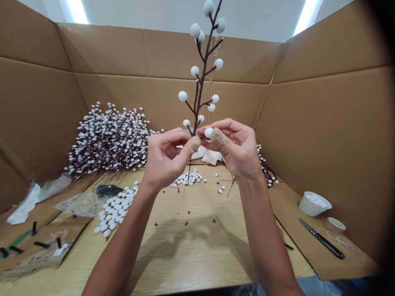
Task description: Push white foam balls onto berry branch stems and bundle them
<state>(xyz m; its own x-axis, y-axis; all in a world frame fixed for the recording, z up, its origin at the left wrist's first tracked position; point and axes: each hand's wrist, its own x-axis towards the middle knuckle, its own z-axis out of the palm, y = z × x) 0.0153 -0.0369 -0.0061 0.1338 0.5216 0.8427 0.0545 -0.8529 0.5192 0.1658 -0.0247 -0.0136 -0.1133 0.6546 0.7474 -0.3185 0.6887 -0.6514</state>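
We hold the dark branch [201, 84] nearly upright over the desk [197, 255], leaning slightly right, most of it rising above our hands and its thin wire end showing below. Our left hand [168, 154] is pinched on the lower stem. Just right of it, our right hand [240, 150] grips a white ball [209, 132] between thumb and fingers. Both forearms slant up from the near side, tan-wrapped thumbs pointing inward.
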